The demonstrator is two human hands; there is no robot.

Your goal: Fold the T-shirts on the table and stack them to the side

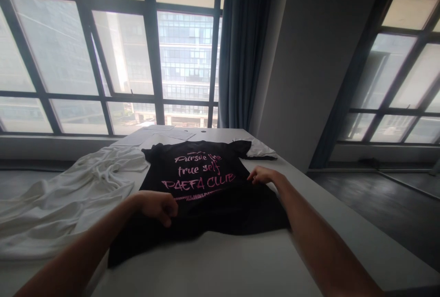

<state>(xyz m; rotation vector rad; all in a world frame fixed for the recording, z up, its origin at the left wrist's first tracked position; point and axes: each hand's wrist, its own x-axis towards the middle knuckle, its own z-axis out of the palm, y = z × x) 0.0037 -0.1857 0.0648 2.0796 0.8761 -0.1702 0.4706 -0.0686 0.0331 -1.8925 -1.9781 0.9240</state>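
Observation:
A black T-shirt (220,210) with pink lettering lies spread on a white table, its collar end away from me and its hem toward me. My left hand (160,206) is over the lower left of the shirt, fingers curled in and closed on the cloth; the forearm hides part of that side. Farther up, my right hand (263,175) pinches the shirt near its right side edge. Both sleeves lie at the far end, and the front hem runs in an uneven line.
Crumpled white cloth (99,182) covers the left of the table (240,260). A folded white and black garment (261,149) lies beyond the right sleeve. Sheets of paper (137,138) rest at the far end. Windows, a dark curtain (244,49) and a pillar stand behind.

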